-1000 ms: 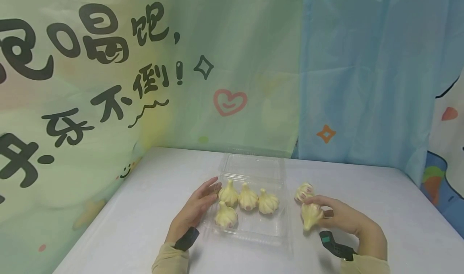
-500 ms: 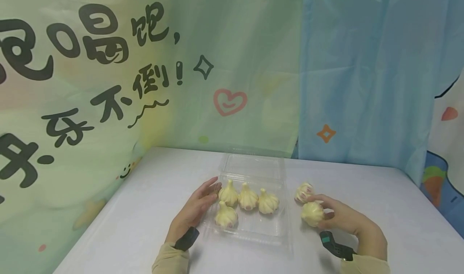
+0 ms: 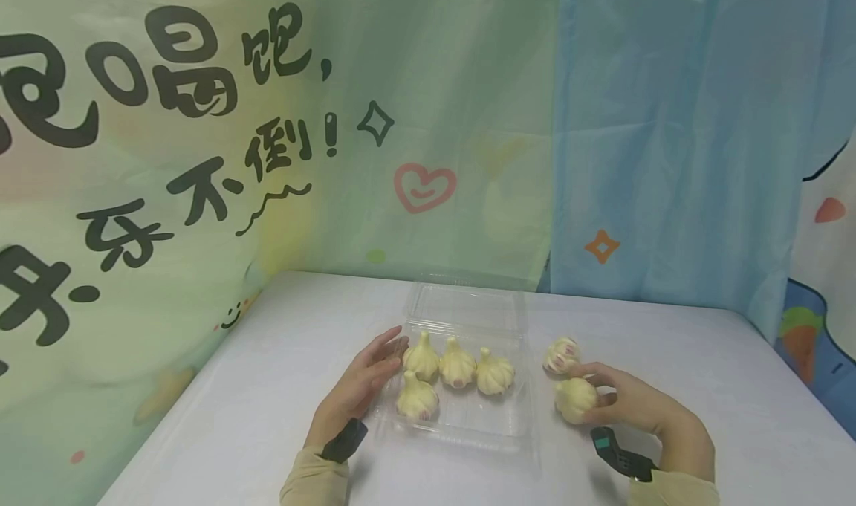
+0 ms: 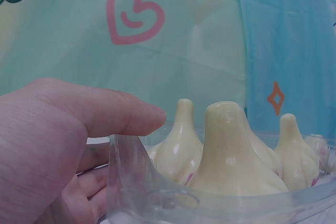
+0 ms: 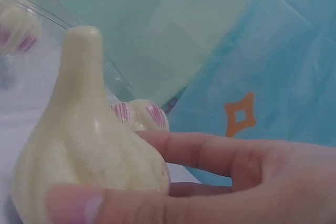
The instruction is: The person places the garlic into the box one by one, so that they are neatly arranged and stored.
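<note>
Note garlic bulb [image 3: 574, 401] pinched by right hand [image 3: 635, 398]; see loosely extended left hand [image 3: 357, 381] at edge of clear plastic clamshell [image 3: 476, 417].

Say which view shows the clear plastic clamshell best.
Head view: the clamshell shows nearly whole, lid open, four garlic bulbs inside. Left wrist: only its rim and wall, close up; right wrist: just part of an edge.
</note>
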A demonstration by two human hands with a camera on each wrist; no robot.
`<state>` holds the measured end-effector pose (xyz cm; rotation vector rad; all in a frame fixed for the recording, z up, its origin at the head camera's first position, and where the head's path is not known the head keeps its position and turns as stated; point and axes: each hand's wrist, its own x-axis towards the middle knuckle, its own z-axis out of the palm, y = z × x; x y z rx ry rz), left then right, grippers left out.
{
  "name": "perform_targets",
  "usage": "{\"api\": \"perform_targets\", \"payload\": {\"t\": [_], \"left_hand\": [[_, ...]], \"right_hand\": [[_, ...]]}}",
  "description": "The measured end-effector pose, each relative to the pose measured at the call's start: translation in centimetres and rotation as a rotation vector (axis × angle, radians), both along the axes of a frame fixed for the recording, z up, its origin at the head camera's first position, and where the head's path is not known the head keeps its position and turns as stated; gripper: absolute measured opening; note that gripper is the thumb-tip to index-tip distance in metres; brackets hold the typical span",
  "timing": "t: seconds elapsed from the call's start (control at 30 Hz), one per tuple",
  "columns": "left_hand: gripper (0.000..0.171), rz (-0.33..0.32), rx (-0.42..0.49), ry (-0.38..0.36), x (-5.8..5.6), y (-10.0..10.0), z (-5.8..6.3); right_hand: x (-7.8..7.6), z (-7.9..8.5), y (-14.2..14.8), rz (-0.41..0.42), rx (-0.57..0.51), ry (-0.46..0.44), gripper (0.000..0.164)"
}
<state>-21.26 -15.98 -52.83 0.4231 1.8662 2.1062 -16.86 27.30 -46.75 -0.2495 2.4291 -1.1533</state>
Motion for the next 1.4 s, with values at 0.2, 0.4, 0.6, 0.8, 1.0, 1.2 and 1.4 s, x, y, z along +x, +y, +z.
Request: {"api": "perform_targets", "payload": {"t": [0.2, 0.4, 0.6, 0.8, 1.0, 1.2, 1.4], "left_hand": [[0.062, -0.005, 0.011, -0.001, 0.04, -0.07, 0.03], [0.062, -0.005, 0.006, -0.001, 0.07, -0.11, 0.08], [0.062, -0.002, 0.006, -0.003, 0.00, -0.11, 0.09], [0.062, 0.005, 0.013, -0.010, -0.02, -0.09, 0.07], [0.060, 0.017, -0.001, -0.020, 0.04, -0.07, -0.06], [0.060, 0.011, 0.000, -0.015, 0.03, -0.02, -0.15], [0.061, 0.011, -0.016, -0.020, 0.05, -0.01, -0.06]], "right_hand": [[-0.08, -0.20, 0.13, 0.013, -0.008, 0.007, 0.073], [-0.08, -0.18, 0.11, 0.037, -0.009, 0.021, 0.069], [-0.07, -0.08, 0.05, 0.033, 0.007, 0.014, 0.069], [-0.22, -0.17, 0.13, 0.040, 0.042, 0.033, 0.070], [-0.23, -0.20, 0.21, 0.035, 0.037, 0.026, 0.069], [-0.22, -0.36, 0.29, 0.045, 0.028, 0.031, 0.069], [-0.20, -0.37, 0.25, 0.034, 0.032, 0.008, 0.074]]}}
